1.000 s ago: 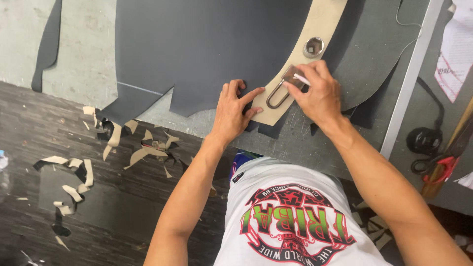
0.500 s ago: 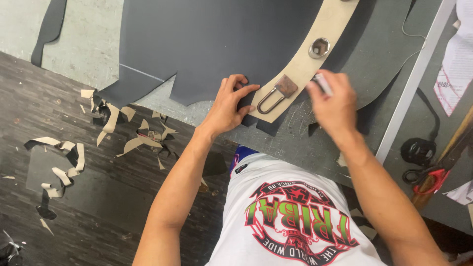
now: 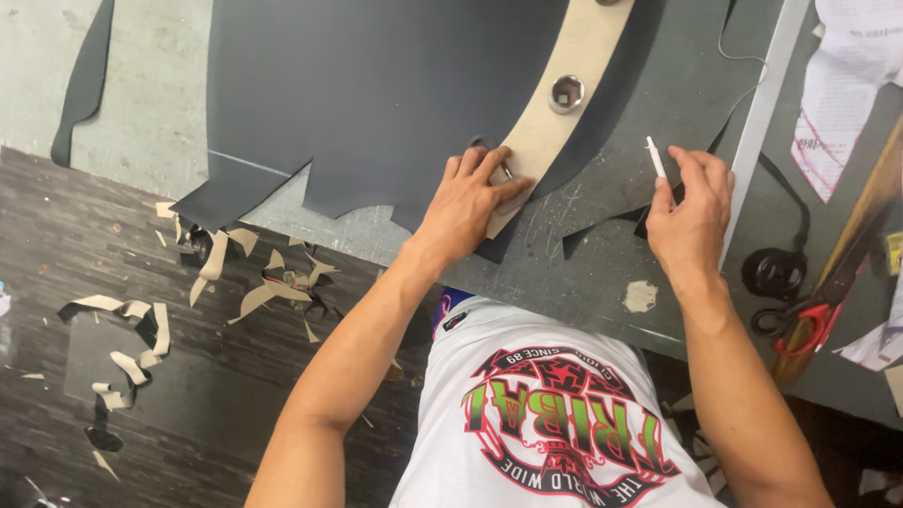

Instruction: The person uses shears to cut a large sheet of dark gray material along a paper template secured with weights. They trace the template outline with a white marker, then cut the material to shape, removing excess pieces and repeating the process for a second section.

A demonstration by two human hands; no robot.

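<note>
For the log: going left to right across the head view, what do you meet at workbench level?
Dark sheet → left hand pressing on the tan curved template → white marking pencil in the right hand → metal straightedge → red-handled scissors.

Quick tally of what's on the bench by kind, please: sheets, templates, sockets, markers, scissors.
Dark grey sheet under the left hand: 1
Tan curved template: 1
Metal socket on the template: 1
White marker in the right hand: 1
Red-handled scissors: 1
Total: 5
</note>
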